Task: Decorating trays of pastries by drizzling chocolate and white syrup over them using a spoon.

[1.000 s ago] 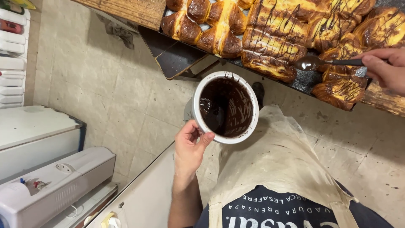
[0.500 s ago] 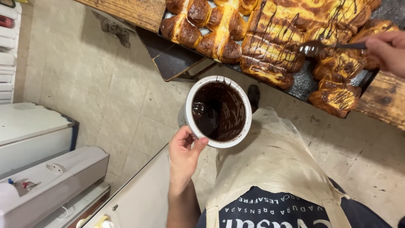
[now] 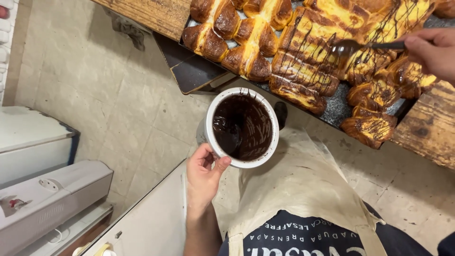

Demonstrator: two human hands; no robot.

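My left hand [image 3: 203,176] grips the rim of a white cup [image 3: 241,128] that holds dark melted chocolate, thumb hooked over the near edge. The cup hangs above the floor, just in front of a dark tray [image 3: 196,71] of golden braided pastries [image 3: 303,61]. My right hand [image 3: 433,50] holds a metal spoon [image 3: 360,46] level over the pastries at the upper right. Thin chocolate lines streak the pastries under and beside the spoon. The pastries at the tray's left end [image 3: 222,33] look plain.
The tray rests on a worn wooden table [image 3: 426,128] across the top. Below is a beige tiled floor [image 3: 95,95]. White machines [image 3: 42,199] stand at the left edge. A cream apron [image 3: 303,189] covers my front at the bottom.
The cup and my left hand have shifted slightly left. My right hand has carried the spoon from the right-hand pastries up toward the middle of the tray.
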